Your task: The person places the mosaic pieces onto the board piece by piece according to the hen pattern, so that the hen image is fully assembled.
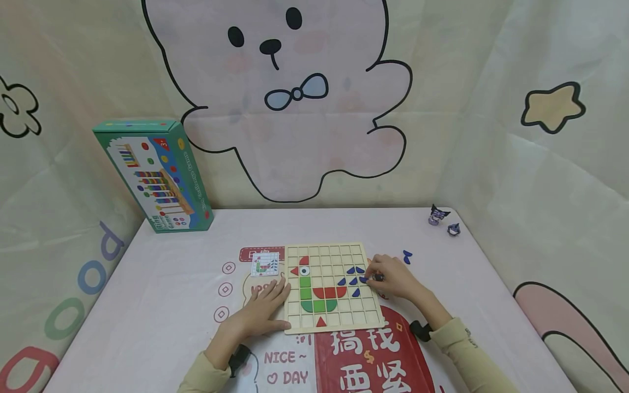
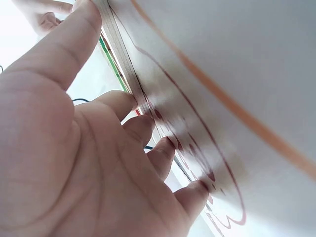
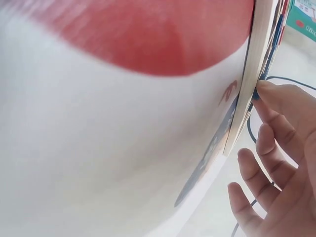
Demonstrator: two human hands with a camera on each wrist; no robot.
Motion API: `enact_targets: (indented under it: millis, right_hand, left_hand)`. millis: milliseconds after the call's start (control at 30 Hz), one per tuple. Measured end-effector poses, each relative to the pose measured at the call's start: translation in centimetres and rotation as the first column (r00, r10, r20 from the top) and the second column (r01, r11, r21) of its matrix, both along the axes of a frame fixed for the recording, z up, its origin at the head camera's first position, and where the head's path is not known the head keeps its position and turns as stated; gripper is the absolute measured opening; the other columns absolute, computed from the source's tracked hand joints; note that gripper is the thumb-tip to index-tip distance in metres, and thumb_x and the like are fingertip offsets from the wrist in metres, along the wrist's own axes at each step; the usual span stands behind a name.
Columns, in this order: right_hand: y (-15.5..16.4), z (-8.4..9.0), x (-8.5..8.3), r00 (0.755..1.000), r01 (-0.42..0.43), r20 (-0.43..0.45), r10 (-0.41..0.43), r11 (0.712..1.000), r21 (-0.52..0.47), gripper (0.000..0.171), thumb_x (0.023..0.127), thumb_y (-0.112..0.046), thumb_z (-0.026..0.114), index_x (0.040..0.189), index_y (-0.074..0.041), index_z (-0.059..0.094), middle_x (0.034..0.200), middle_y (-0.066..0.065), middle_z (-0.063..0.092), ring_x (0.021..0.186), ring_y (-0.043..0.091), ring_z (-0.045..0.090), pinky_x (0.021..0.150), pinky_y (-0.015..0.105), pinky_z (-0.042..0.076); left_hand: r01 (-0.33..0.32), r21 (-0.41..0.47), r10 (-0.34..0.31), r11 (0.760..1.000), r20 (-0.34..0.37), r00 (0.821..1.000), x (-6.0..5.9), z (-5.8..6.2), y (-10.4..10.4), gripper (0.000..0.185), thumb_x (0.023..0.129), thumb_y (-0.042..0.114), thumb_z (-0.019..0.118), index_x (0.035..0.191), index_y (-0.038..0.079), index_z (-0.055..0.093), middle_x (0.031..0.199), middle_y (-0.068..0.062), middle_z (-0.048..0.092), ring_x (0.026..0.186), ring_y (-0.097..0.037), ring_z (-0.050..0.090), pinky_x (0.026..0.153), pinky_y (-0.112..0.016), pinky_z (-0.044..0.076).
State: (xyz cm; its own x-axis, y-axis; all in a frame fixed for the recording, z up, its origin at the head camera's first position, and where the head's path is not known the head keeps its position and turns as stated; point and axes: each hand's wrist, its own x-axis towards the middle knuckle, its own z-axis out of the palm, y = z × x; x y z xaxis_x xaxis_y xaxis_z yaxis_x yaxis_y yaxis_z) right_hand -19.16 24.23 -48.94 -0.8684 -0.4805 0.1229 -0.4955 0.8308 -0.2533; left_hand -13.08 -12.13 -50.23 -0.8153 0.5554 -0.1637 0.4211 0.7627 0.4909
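Note:
A pale wooden grid board (image 1: 339, 255) lies on the table with coloured tiles set in it. Red, green and white tiles form a duck-like figure (image 1: 319, 293) at its left and middle. Several blue tiles (image 1: 353, 281) sit in squares to the right. My left hand (image 1: 259, 312) rests along the board's left edge, fingers spread and fairly straight. At the right edge, my right hand (image 1: 393, 277) pinches a small blue tile (image 3: 256, 94) between thumb and forefinger. The other fingers are loosely bent. A small pattern card (image 1: 265, 264) lies left of the board.
Loose blue tiles (image 1: 407, 257) lie right of the board. Two small dark figures (image 1: 436, 214) stand near the far right corner. A green box (image 1: 152, 177) leans at the back left. Printed sheets (image 1: 290, 357) cover the table under and in front of the board.

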Motion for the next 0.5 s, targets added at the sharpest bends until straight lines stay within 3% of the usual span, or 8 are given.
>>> enact_targets:
  millis: [500]
  right_hand:
    - [-0.09,0.23,0.21,0.999,-0.04,0.018,0.04,0.999,0.0,0.007,0.077,-0.025,0.072,0.084,-0.022,0.07,0.079,-0.01,0.056,0.071,0.008,0.042,0.068,0.029,0.035]
  left_hand:
    - [-0.003,-0.002,0.003,1.0,0.009,1.0,-0.06,0.0,0.05,0.087,0.082,0.054,0.058,0.148,0.012,0.021,0.156,-0.009,0.012,0.142,-0.035,0.009,0.112,-0.06,0.004]
